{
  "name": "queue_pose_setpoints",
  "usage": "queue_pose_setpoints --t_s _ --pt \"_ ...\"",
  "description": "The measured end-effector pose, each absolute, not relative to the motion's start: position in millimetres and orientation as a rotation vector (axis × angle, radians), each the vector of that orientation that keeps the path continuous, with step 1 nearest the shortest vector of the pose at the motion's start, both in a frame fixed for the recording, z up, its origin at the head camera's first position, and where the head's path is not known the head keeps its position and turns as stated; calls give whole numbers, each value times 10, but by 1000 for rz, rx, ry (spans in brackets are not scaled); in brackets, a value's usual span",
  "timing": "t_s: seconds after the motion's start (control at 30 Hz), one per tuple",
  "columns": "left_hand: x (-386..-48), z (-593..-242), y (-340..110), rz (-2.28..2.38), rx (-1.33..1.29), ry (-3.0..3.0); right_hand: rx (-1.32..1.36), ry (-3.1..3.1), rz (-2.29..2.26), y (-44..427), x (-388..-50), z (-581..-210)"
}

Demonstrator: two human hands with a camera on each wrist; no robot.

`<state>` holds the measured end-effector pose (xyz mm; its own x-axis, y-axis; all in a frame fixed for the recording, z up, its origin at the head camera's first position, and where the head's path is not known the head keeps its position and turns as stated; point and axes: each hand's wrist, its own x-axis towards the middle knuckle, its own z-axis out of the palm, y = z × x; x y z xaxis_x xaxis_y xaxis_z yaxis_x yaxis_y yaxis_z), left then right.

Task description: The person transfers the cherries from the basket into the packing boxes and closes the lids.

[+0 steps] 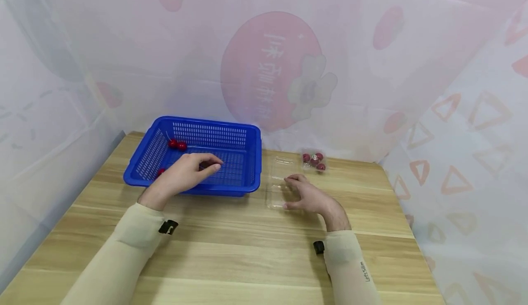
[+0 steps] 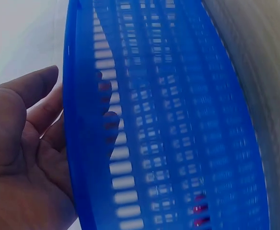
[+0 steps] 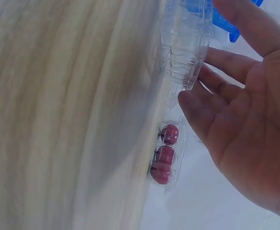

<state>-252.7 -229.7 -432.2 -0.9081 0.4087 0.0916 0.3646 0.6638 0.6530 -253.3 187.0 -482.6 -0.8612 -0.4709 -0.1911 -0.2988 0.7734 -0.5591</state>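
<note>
A blue slatted basket (image 1: 254, 158) (image 2: 178, 110) holds a few red cherries (image 1: 177, 145) at its left side. Over its front part hovers the left hand (image 1: 183, 173) (image 2: 29, 143), fingers loosely bent, nothing seen between them. To the right of the basket lies an open clear plastic box (image 1: 277, 189) (image 3: 185, 45). The right hand (image 1: 309, 197) (image 3: 250, 105) is at that box's right side with fingers and thumb spread; whether the fingertips touch it, I cannot tell.
Behind the right hand, near the table's back edge, sits a clear box with several dark red fruits (image 1: 315, 158) (image 3: 165, 154). A wooden table (image 1: 231, 254) bears everything. White printed cloth (image 1: 354, 89) hangs behind and on both sides.
</note>
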Motion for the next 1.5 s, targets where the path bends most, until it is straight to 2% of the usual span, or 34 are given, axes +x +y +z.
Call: queue_pose_setpoints --t_s 0.7,1.03,1.13,1.3,1.37,1.5 --pt "-2797 -4172 -3066 729 495 2781 -568 2685 -738 1876 -2550 -4845" --pt "-2869 -4153 -3262 552 385 2770 -550 2684 -729 1883 -2554 -4860" --pt "-2972 -4288 -3334 528 369 2779 -550 2686 -720 1887 -2549 -4861" --pt "-3520 -4970 -3676 517 382 2770 -540 2687 -730 1898 -2545 -4861" --pt "-3647 -5128 -3748 518 388 2755 -537 2686 -737 1900 -2548 -4864" --pt "-3454 -4917 -3599 517 393 2743 -535 2691 -737 1904 -2557 -4872"
